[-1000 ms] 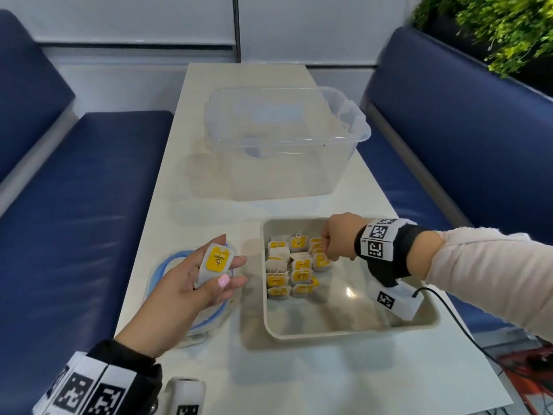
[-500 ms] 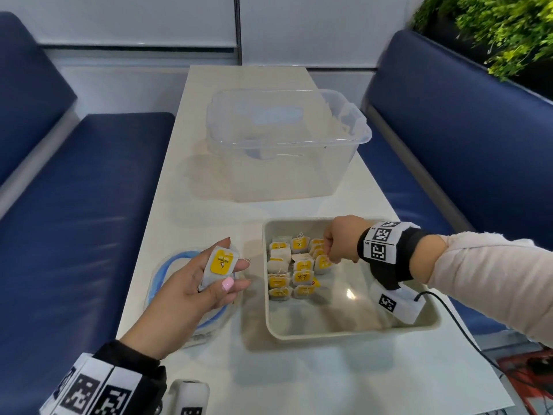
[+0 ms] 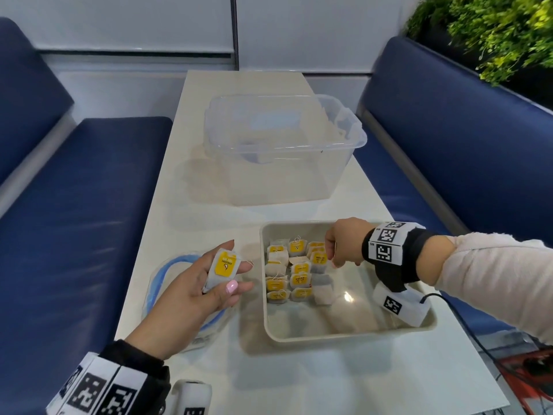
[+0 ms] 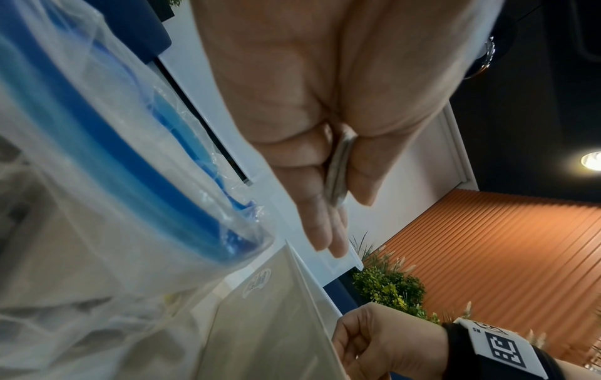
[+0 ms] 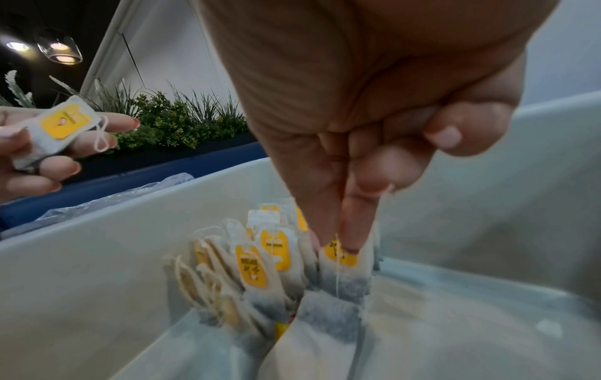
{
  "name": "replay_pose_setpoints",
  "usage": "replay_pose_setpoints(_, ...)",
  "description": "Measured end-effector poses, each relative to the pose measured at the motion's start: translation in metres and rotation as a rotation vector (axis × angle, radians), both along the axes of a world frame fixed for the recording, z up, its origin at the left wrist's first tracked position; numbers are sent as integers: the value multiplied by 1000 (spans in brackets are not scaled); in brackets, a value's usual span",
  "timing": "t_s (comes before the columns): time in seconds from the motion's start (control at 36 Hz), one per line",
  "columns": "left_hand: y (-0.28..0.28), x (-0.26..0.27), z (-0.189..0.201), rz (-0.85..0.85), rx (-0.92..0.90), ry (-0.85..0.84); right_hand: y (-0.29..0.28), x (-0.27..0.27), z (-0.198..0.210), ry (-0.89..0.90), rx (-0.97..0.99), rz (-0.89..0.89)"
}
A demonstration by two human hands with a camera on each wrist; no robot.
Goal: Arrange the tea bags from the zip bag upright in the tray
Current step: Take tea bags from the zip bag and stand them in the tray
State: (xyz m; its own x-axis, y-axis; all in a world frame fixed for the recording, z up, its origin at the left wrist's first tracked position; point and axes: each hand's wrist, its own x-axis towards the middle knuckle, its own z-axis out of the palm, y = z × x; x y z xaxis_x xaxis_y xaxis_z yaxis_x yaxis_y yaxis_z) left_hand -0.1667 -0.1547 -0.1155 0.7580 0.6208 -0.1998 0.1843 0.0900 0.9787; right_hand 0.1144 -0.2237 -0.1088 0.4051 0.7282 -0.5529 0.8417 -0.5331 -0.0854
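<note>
My left hand (image 3: 236,266) pinches one tea bag (image 3: 224,266) with a yellow tag between thumb and fingers, just left of the beige tray (image 3: 344,335) and above the zip bag (image 3: 167,265). The bag's edge shows between thumb and fingers in the left wrist view (image 4: 338,169). Several tea bags (image 3: 287,274) stand upright in the tray's far left corner. My right hand (image 5: 338,244) reaches down into the tray, index and middle fingers straight and touching the top of one standing tea bag (image 5: 344,277). Its thumb stays clear of the bag.
A clear plastic tub (image 3: 284,151) stands further back on the white table. Blue benches (image 3: 74,220) run along both sides. The right wrist's camera unit (image 3: 401,304) hangs inside the tray, its cable trailing off the right edge.
Hardly anything differs. The left hand with its tea bag has drifted slightly toward the tray, and the right hand stays at the standing tea bags.
</note>
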Motion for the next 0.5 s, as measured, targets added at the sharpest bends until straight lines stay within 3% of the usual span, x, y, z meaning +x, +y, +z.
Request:
replay_pose_setpoints(0.33,-8,2,-6,-6,-29,-4,-5,-14,-13,109,-238,234)
replay_pose_setpoints(0.5,-15,-1,-12,28,-96,-31,-7,-18,-20,112,-364,477)
